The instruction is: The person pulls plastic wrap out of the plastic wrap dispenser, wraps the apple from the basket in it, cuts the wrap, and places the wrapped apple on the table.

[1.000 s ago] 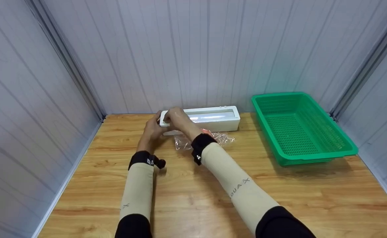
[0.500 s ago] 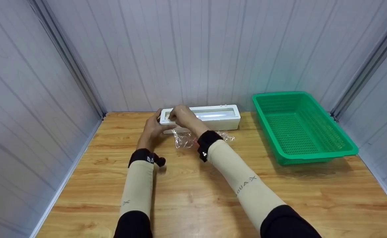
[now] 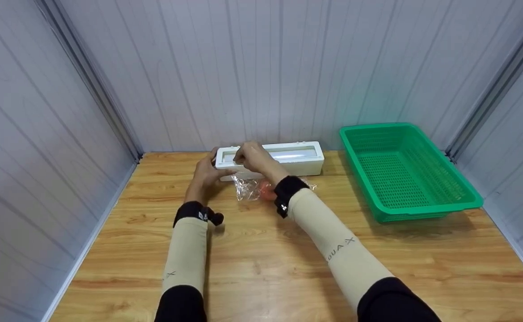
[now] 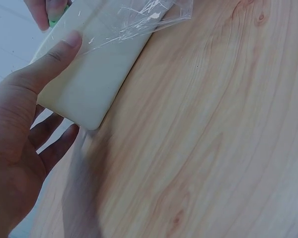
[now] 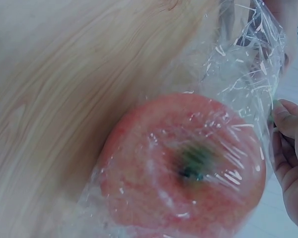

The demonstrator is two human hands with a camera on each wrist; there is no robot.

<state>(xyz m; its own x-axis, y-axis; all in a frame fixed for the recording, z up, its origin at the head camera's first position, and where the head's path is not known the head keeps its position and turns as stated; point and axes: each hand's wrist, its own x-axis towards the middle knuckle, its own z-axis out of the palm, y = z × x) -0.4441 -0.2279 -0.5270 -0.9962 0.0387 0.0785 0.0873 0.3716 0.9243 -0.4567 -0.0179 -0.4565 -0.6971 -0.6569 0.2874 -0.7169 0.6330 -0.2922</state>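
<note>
The left hand (image 3: 206,172) clasps the left end of the long white plastic film dispenser box (image 3: 288,157), while the right hand (image 3: 253,157) pinches its top slider just beside that grip. The red apple under clear cling film (image 3: 266,190) lies on the bench just below the right wrist. Since a second ago the right grip has slid rightward along the box, uncovering the apple.

A smooth, matt white plastic cling-film dispenser (image 3: 284,160), thin glossy crinkled transparent film (image 5: 238,64) drawn over a smooth-skinned red apple (image 5: 184,173), a perforated, slightly shiny green plastic basket (image 3: 427,208), a varnished grained wooden counter (image 3: 261,268) and ribbed pale wall panels (image 3: 261,67) are seen.
</note>
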